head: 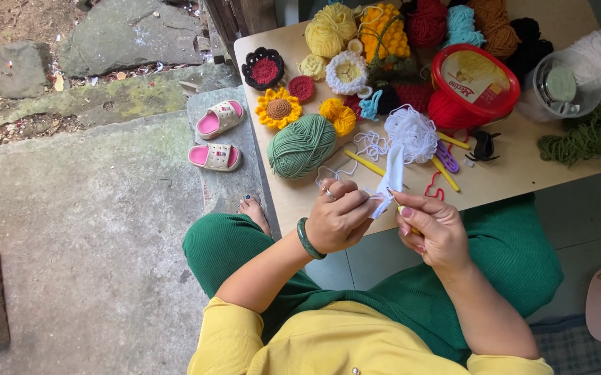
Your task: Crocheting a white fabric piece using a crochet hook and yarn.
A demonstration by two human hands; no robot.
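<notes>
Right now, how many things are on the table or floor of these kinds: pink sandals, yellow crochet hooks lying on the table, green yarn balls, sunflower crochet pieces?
Pink sandals: 2
Yellow crochet hooks on the table: 3
Green yarn ball: 1
Sunflower crochet piece: 1
Total: 7
The left hand and right hand hold white crochet work.
</notes>
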